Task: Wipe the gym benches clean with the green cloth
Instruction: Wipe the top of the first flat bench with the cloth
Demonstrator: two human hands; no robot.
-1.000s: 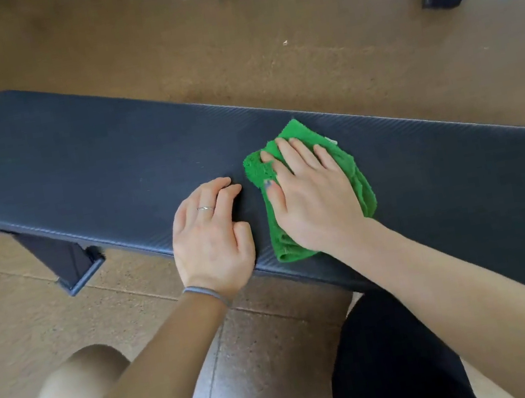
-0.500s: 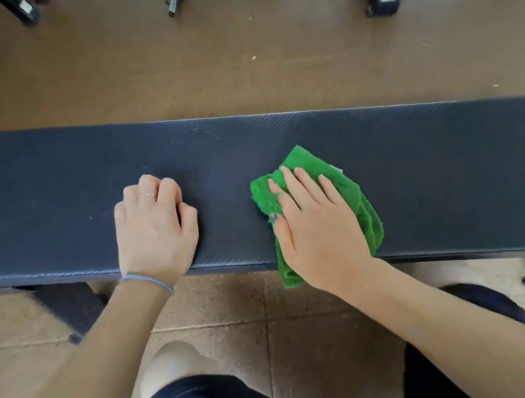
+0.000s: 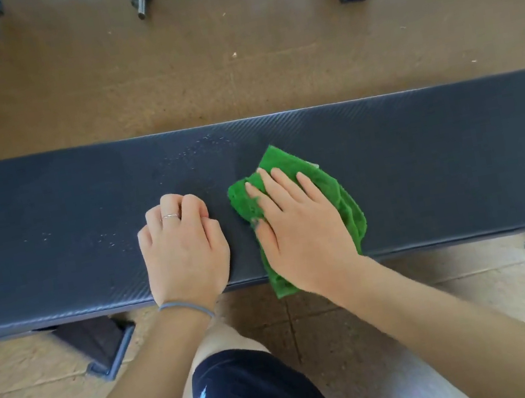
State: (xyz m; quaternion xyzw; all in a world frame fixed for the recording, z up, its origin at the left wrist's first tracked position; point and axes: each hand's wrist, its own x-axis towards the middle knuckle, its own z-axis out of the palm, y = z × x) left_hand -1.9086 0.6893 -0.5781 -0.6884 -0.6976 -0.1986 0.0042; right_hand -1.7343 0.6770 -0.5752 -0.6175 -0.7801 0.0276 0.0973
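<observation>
We've only got one view: head-worn wide-angle, looking pretty steeply down and forward, close over the long dark padded bench (image 3: 52, 241), brown floor (image 3: 231, 65) beyond.

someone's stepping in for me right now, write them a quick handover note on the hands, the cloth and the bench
Right hand: flat, fingers straight, pressing the green cloth onto the bench near its front edge; a corner hangs over.
Left hand: fingers curled, holding nothing, resting on the pad beside the cloth.
Done: cannot tell how much has been wiped.
Left: pale specks lie on the pad behind and left of the left hand; wipe there next.
</observation>
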